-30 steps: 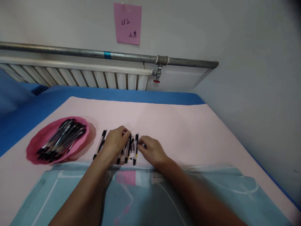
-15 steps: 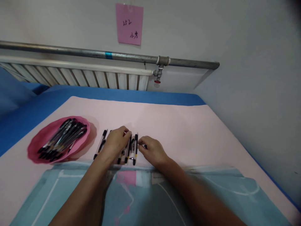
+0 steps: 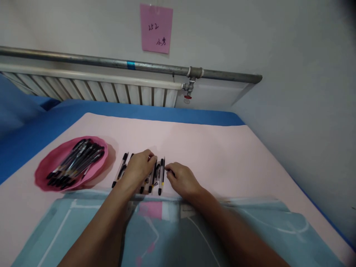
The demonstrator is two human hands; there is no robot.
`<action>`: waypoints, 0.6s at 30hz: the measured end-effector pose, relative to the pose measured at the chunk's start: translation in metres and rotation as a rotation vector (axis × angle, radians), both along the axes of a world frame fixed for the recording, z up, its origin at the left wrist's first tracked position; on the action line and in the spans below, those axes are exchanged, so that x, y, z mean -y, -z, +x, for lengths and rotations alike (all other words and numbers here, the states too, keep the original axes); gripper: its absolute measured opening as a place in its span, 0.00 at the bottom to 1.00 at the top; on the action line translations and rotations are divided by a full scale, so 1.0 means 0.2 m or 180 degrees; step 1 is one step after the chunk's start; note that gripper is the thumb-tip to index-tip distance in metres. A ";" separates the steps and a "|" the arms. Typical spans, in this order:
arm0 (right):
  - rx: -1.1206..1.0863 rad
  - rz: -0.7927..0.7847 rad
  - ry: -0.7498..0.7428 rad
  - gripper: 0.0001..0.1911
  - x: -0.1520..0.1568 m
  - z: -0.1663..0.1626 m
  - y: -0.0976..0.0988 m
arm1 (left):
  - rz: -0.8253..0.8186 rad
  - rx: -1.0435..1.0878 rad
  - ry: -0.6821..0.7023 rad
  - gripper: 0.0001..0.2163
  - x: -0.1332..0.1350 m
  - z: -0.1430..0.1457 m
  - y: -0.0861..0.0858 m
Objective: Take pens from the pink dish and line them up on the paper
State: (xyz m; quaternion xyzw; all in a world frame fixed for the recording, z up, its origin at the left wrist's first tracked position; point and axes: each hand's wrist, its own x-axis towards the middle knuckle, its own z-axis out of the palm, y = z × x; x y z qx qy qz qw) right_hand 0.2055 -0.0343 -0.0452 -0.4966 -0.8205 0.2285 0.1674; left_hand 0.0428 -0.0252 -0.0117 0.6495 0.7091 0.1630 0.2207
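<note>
Several pen parts lie in a row on the pink tabletop, among them clear pen barrels (image 3: 160, 180) with black ends and a thin refill (image 3: 164, 167). My left hand (image 3: 140, 165) rests over the middle of the row, fingers curled and pinched together; what is between them is hidden. Just right of the row, my right hand (image 3: 182, 178) is closed, with a small black pen part (image 3: 170, 171) showing between thumb and fingers. To the left of my left hand lies a black-tipped pen (image 3: 119, 170), partly covered by my wrist.
A pink bowl (image 3: 39, 176) full of black pens stands at the left. The pink tabletop (image 3: 222, 155) has blue edging (image 3: 167, 113). Beyond it are a radiator (image 3: 111, 91), a metal pipe (image 3: 91, 61) and a red-handled valve (image 3: 188, 97). Blue patterned cloth (image 3: 61, 222) covers the near side.
The thin refill now shows beside the rightmost barrel. My right hand has shifted slightly, and the black part shows less. The whole view has drifted a little; my left hand stays over the pens.
</note>
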 end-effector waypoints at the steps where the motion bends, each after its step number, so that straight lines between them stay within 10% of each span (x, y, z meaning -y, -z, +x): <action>1: 0.0032 -0.0009 -0.0011 0.11 0.00 0.00 0.00 | -0.0003 -0.0003 0.0002 0.13 0.00 0.00 0.00; 18: 0.0308 -0.0051 -0.0304 0.14 0.04 0.02 -0.02 | -0.0075 -0.0151 0.0051 0.13 0.00 0.01 0.00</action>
